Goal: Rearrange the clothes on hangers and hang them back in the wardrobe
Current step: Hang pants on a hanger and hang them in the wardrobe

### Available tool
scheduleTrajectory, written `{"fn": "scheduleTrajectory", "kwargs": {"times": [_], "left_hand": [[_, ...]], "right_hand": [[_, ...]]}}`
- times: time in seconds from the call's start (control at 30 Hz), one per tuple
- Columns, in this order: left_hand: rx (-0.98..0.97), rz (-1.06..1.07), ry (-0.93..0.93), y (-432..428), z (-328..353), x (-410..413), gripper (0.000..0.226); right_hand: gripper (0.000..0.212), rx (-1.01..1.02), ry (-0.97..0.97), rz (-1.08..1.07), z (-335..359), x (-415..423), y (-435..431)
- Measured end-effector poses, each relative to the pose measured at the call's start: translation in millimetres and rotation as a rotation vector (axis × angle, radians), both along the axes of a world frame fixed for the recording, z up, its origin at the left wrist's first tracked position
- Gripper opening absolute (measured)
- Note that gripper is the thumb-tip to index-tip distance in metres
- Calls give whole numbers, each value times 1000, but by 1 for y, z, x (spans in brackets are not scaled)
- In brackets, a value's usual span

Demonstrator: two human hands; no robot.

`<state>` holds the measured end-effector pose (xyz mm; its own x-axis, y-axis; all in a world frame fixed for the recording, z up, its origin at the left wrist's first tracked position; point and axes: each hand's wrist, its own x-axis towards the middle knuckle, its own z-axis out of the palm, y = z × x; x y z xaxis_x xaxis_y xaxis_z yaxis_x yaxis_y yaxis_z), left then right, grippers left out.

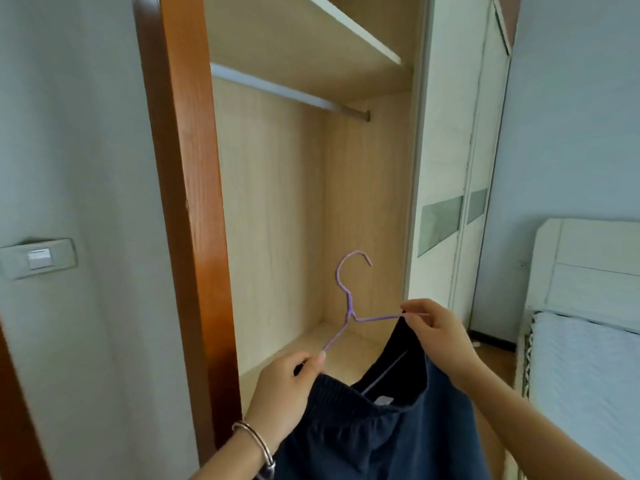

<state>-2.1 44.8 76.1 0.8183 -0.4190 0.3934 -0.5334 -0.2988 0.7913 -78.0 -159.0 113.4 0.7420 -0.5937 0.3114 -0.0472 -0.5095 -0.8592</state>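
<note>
A purple wire hanger (349, 306) stands hook-up in front of the open wardrobe (277, 209). A dark navy garment with an elastic waistband (374, 434) hangs from its two arms. My left hand (282, 400) pinches the hanger's left arm together with the waistband edge. My right hand (438, 336) pinches the right arm and the fabric there. The metal hanging rail (287, 93) runs under the shelf, well above the hook, with nothing on it.
An orange-brown wooden door frame (187, 202) borders the wardrobe's left side, with a wall switch (38, 258) further left. White sliding doors (460, 168) stand to the right. A bed with a white headboard (585, 265) fills the right edge.
</note>
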Motion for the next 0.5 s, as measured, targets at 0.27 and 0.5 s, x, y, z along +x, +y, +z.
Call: {"fn": "scheduleTrajectory", "kwargs": {"times": [0.27,0.5], "left_hand": [[-82,-148,59,-63,-14,-20,22],[185,-142,-325,-99,-46,-58,89]], "right_hand": [[19,611,-113,63,6,35,53],[23,712,-63,-118,37,43,7]]}}
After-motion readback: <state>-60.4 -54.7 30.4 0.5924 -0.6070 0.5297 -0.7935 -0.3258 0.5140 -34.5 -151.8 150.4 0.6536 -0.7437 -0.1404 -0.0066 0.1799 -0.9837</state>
